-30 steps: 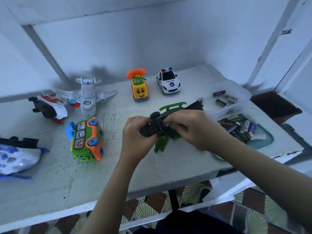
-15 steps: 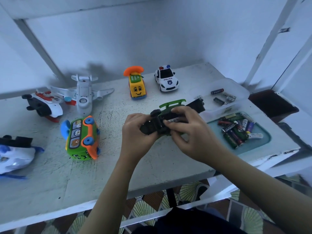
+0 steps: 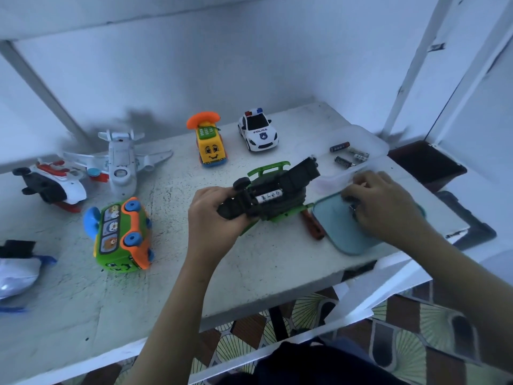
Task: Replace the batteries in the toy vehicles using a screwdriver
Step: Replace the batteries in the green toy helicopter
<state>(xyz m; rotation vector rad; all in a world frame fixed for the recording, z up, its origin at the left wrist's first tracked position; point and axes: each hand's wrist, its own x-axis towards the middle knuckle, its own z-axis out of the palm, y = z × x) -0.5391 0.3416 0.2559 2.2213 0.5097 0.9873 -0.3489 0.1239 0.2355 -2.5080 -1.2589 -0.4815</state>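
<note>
Left hand point(image 3: 213, 218) gripping an upturned toy car point(image 3: 288, 179) above the table point(image 3: 69, 301), battery point(image 3: 268, 196) sitting in its open bay, right hand point(image 3: 385, 207) curling over the tray point(image 3: 344, 234), its grip impossible to tell, screwdriver point(image 3: 312, 226) lying alongside

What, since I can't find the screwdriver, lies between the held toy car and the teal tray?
Head view: a reddish, dark-tipped tool, probably the screwdriver, lies on the table between the toy car and the teal tray, beside the tray's edge.
</note>
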